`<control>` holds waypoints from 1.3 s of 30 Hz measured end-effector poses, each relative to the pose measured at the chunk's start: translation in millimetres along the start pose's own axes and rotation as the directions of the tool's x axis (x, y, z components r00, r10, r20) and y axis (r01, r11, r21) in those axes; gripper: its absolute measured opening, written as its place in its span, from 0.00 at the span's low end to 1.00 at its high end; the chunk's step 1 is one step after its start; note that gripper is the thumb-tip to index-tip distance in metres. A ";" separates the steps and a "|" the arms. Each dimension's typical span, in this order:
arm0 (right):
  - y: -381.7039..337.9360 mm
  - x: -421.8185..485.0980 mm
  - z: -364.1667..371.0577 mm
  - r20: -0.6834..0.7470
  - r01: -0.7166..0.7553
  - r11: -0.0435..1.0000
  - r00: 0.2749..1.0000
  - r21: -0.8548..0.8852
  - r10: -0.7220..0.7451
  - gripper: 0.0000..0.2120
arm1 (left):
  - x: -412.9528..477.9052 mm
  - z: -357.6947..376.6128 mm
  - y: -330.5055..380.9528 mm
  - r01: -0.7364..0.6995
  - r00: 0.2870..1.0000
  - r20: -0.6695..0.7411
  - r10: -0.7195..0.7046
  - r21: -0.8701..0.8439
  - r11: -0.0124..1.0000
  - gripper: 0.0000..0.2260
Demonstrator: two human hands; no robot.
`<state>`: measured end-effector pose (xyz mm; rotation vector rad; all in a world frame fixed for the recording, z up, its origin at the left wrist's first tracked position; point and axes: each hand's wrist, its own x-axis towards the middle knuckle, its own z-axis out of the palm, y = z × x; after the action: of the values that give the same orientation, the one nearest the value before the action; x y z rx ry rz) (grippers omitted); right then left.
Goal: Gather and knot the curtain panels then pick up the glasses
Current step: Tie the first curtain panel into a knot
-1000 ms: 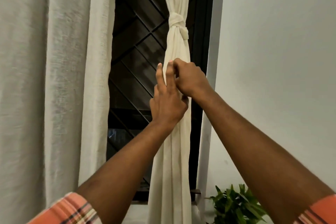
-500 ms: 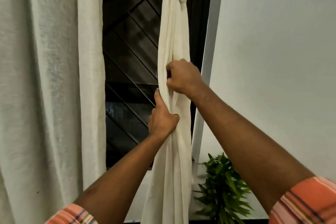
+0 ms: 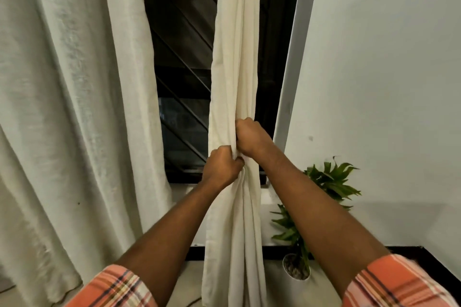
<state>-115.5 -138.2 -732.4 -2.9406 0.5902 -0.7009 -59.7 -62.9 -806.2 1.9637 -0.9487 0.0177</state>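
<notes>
Both hands clutch the gathered cream curtain panel (image 3: pixel 235 77) that hangs in front of the dark window (image 3: pixel 182 62). The left hand (image 3: pixel 220 168) is fisted around the bunched cloth, fingers curled tight into the folds. The right hand (image 3: pixel 250 138) grips the same bundle just above, its knuckles touching the left hand. A second, wider curtain panel (image 3: pixel 74 97) hangs loose at the left. A potted plant (image 3: pixel 321 189) stands by the white wall (image 3: pixel 386 77) behind the right forearm. The glasses are out of view
</notes>
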 end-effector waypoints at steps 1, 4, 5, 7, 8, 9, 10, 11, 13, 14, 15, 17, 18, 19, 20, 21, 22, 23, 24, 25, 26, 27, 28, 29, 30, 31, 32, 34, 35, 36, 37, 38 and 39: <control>1.8 -6.1 12.9 0.035 -0.005 1.000 0.999 -0.014 0.005 0.09 | -2.8 8.0 -11.3 0.008 1.000 0.012 -0.008 0.029 1.000 0.11; 11.6 -25.7 56.9 0.126 -0.029 0.998 0.991 -0.054 0.036 0.07 | -15.0 26.1 -38.3 0.048 0.998 0.034 -0.053 0.136 0.990 0.12; 16.6 -33.1 74.0 0.148 -0.041 0.996 0.988 -0.073 0.052 0.07 | -19.2 31.2 -48.5 0.061 0.997 0.027 -0.067 0.176 0.983 0.10; 28.2 -52.7 110.9 0.177 -0.071 0.993 0.980 -0.096 0.087 0.08 | -28.6 37.8 -67.4 0.060 0.998 0.001 -0.062 0.251 0.966 0.12; 33.3 -64.7 130.1 0.187 -0.083 0.992 0.977 -0.095 0.099 0.09 | -33.8 41.0 -77.3 0.054 0.998 -0.003 -0.056 0.292 0.955 0.13; 37.3 -79.1 151.3 0.211 -0.094 0.991 0.971 -0.097 0.113 0.10 | -37.9 45.3 -88.7 0.051 0.999 -0.009 -0.051 0.323 0.945 0.13; 39.9 -92.2 168.3 0.217 -0.092 0.990 0.970 -0.103 0.112 0.10 | -42.8 48.2 -97.2 0.063 0.998 -0.019 -0.061 0.338 0.939 0.14; 40.7 -104.7 184.1 0.191 -0.087 0.989 0.975 -0.120 0.109 0.08 | -46.6 52.2 -106.3 0.076 0.997 -0.029 -0.070 0.342 0.937 0.14; 40.8 -125.7 208.7 0.141 -0.085 0.984 0.984 -0.154 0.107 0.03 | -54.1 58.3 -117.5 0.082 0.996 -0.060 -0.066 0.338 0.938 0.15; 42.6 -132.7 222.1 0.143 -0.072 0.985 0.985 -0.159 0.095 0.05 | -57.2 60.4 -119.0 0.073 0.995 -0.085 -0.047 0.328 0.942 0.16; 44.4 -138.4 232.7 0.110 -0.063 0.986 0.991 -0.157 0.081 0.07 | -60.6 62.7 -119.4 0.057 0.993 -0.118 -0.021 0.313 0.948 0.15; 50.1 -148.2 251.5 0.073 -0.089 0.988 0.992 -0.126 0.098 0.11 | -68.7 65.7 -116.3 0.046 0.981 -0.194 0.001 0.236 0.971 0.13; 49.9 -150.6 255.0 0.047 -0.090 0.987 0.994 -0.130 0.096 0.12 | -73.7 67.4 -115.1 0.057 0.973 -0.229 -0.016 0.173 0.983 0.11; 49.6 -151.5 258.8 -0.026 -0.086 0.985 0.996 -0.149 0.083 0.10 | -79.0 69.6 -115.2 0.074 0.964 -0.263 -0.045 0.100 0.992 0.10; 48.3 -150.6 256.9 -0.107 -0.071 0.986 0.993 -0.151 0.056 0.08 | -84.1 71.4 -114.6 0.096 0.952 -0.294 -0.083 0.029 0.995 0.08; 48.0 -149.4 257.5 -0.193 -0.072 0.988 0.980 -0.133 0.045 0.06 | -89.1 73.5 -115.4 0.118 0.939 -0.322 -0.122 -0.032 0.993 0.07; 46.8 -146.5 255.3 -0.287 -0.081 0.991 0.957 -0.103 0.048 0.06 | -93.1 75.0 -116.0 0.140 0.925 -0.345 -0.160 -0.082 0.987 0.06; 45.2 -142.1 250.6 -0.387 -0.096 0.993 0.920 -0.069 0.062 0.07 | -96.1 76.5 -116.7 0.157 0.911 -0.365 -0.192 -0.125 0.980 0.06; 43.5 -136.2 244.3 -0.474 -0.106 0.994 0.877 -0.037 0.076 0.07 | -97.9 77.1 -116.1 0.162 0.900 -0.381 -0.212 -0.160 0.974 0.05; 41.4 -129.5 237.0 -0.552 -0.105 0.994 0.830 -0.019 0.077 0.08 | -99.7 77.5 -116.0 0.155 0.893 -0.395 -0.217 -0.182 0.971 0.05; 40.1 -122.8 230.0 -0.612 -0.099 0.995 0.787 -0.007 0.074 0.08 | -101.5 77.4 -115.4 0.142 0.891 -0.402 -0.210 -0.193 0.971 0.06; 40.4 -116.1 223.8 -0.656 -0.098 0.995 0.751 0.006 0.078 0.10 | -102.1 77.3 -114.9 0.127 0.897 -0.395 -0.199 -0.202 0.971 0.08; 40.6 -111.0 218.6 -0.685 -0.100 0.995 0.723 0.028 0.092 0.11 | -103.1 76.6 -114.7 0.118 0.908 -0.373 -0.193 -0.215 0.969 0.12; 40.9 -106.9 214.2 -0.708 -0.099 0.993 0.696 0.071 0.120 0.13 | -103.7 75.9 -115.1 0.118 0.920 -0.342 -0.194 -0.229 0.966 0.17; 41.0 -104.0 210.0 -0.724 -0.092 0.985 0.670 0.143 0.168 0.14 | -104.1 75.6 -115.3 0.124 0.929 -0.313 -0.197 -0.238 0.963 0.23; 39.9 -102.6 205.8 -0.728 -0.073 0.970 0.649 0.232 0.223 0.15 | -104.3 75.3 -115.7 0.126 0.935 -0.296 -0.195 -0.236 0.964 0.28; 37.9 -102.2 201.7 -0.717 -0.045 0.947 0.643 0.317 0.271 0.15 | -103.7 75.3 -115.1 0.119 0.939 -0.291 -0.181 -0.218 0.969 0.32; 30.9 -102.1 197.7 -0.668 -0.005 0.914 0.681 0.406 0.300 0.14 | -101.1 78.0 -114.3 0.104 0.947 -0.284 -0.147 -0.162 0.981 0.36; 27.9 -102.2 197.8 -0.633 -0.004 0.912 0.718 0.411 0.288 0.12 | -98.0 80.8 -113.5 0.112 0.954 -0.263 -0.145 -0.139 0.984 0.37; 25.7 -102.0 198.5 -0.592 -0.015 0.914 0.757 0.406 0.276 0.11 | -94.1 84.0 -111.8 0.129 0.960 -0.235 -0.154 -0.118 0.985 0.37; 24.3 -102.3 199.3 -0.543 -0.036 0.912 0.794 0.408 0.274 0.10 | -89.4 88.1 -111.7 0.154 0.964 -0.203 -0.173 -0.109 0.982 0.35; 23.4 -101.6 200.5 -0.485 -0.072 0.907 0.826 0.414 0.287 0.11 | -84.8 92.3 -113.2 0.183 0.962 -0.180 -0.203 -0.124 0.975 0.32; 23.9 -100.7 201.9 -0.428 -0.116 0.903 0.851 0.414 0.306 0.13 | -80.5 96.6 -116.3 0.220 0.955 -0.169 -0.244 -0.151 0.964 0.27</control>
<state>-116.8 -127.8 -959.1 -2.2962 0.7089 -1.3654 -77.2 -53.7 -976.4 1.9028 -0.5784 0.0049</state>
